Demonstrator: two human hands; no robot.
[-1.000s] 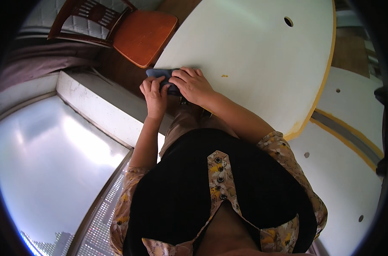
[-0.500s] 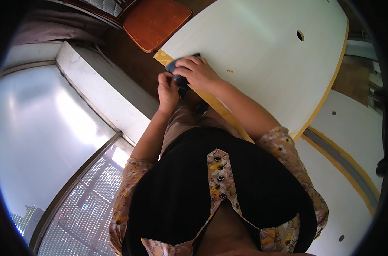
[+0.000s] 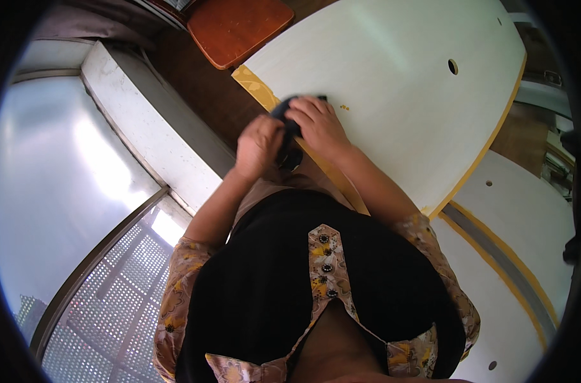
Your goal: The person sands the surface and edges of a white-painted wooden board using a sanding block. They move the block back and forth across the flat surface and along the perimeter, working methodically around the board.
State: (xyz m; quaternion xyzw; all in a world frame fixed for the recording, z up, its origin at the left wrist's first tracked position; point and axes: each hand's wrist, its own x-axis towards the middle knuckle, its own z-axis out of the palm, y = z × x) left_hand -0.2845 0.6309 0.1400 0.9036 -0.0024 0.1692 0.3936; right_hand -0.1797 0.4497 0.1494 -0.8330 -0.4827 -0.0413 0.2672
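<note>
A dark blue-grey cloth point(image 3: 292, 129) is bunched over the edge of a white tabletop point(image 3: 399, 121). My left hand point(image 3: 258, 147) is closed around the cloth's hanging side, just off the table's edge; it looks slightly blurred. On the tabletop side, my right hand point(image 3: 320, 127) presses the cloth down with bent fingers. A small dark bit of the cloth sticks out beyond those fingertips. Yellow edging point(image 3: 255, 85) runs along the table's rim on both sides of the cloth.
An orange-brown chair seat point(image 3: 238, 29) stands beyond the table's corner. A white sill point(image 3: 147, 121) and window pane point(image 3: 80, 147) lie to the left. The tabletop has a round hole point(image 3: 453, 66). Another white table point(image 3: 527, 185) with a grey strip stands at the right.
Both hands have moved with the cloth along the table's edge, away from the far corner and to the right. More yellow edging now shows near that corner.
</note>
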